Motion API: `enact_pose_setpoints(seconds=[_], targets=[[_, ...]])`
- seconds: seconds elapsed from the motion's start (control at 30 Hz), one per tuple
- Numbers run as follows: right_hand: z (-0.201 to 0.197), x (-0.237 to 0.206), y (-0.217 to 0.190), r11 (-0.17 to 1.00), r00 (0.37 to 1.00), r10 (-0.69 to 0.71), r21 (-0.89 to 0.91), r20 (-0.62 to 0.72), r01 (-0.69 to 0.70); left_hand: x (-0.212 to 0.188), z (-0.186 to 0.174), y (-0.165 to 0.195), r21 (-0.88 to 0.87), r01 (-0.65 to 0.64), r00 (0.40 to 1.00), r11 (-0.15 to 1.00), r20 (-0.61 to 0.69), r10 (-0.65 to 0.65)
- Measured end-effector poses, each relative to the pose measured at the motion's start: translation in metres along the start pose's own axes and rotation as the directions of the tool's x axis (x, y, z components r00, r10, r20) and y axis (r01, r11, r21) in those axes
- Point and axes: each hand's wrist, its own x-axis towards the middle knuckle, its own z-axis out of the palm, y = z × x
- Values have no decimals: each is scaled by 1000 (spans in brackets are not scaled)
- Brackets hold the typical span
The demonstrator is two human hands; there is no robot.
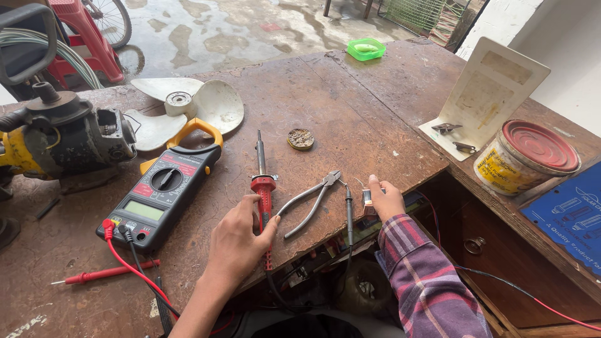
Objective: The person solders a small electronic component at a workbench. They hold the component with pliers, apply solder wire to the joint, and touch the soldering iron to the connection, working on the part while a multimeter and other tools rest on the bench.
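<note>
A red-handled soldering iron [262, 181] lies mid-bench, its tip pointing away, as the left hand [236, 241] closes around its handle; the right hand [385, 199] pinches a small part [367, 198] at the table edge [400, 188], pliers [311, 199] between them.

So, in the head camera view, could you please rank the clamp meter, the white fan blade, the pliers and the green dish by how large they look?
1. Clamp meter and white fan blade: alike in span, and the meter lies nearer the camera, so unranked.
2. Pliers.
3. Green dish, smallest, though farthest away.
</note>
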Motion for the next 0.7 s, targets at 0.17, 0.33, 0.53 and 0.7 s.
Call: enact_pose_setpoints(seconds=[0.17, 0.33, 0.53, 0.7], targets=[[3, 2, 2, 1000, 1000, 12, 24, -8, -12, 0, 1, 1, 12, 0, 1000, 1000, 12, 0], [6, 2, 4, 999, 998, -33, -9, -61, 33, 0, 1, 0, 9, 4, 999, 1000, 35, -4], [7, -6, -3, 986, 997, 72, 154, -9, -70, 0, 2, -2, 6, 0, 1000, 1000, 26, -1], [3, -17, -5, 921, 984, 145, 349, 108, -174, 0, 4, -3, -21, -44, 999, 999, -25, 43]])
